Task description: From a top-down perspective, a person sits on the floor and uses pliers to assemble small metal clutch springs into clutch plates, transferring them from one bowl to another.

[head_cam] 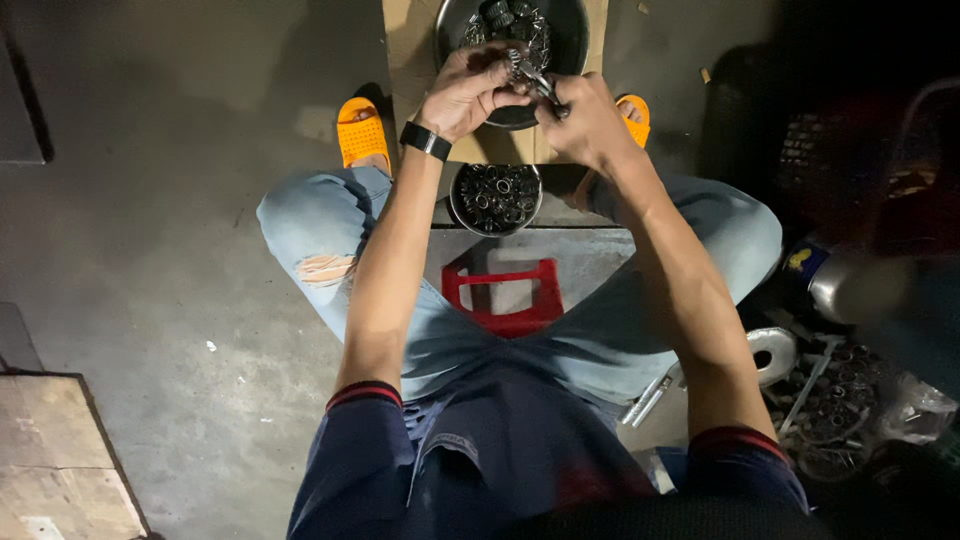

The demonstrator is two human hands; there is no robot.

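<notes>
My left hand (470,92) and my right hand (585,122) meet over a large dark metal bowl (572,40) holding several small metal parts. Both grip a small metal assembly (528,75) of ring-like pieces on a rod; the left fingers pinch its upper end and the right hand holds the lower end. A black band sits on my left wrist (426,140). Below the hands stands a smaller round tin (496,198) filled with several small dark metal rings.
The bowl rests on a cardboard sheet (410,60) on a concrete floor. I sit on a red plastic stool (502,296), in orange sandals (360,130). Metal rings, rods and a cylinder lie at right (820,390). A wooden board (60,460) lies at lower left.
</notes>
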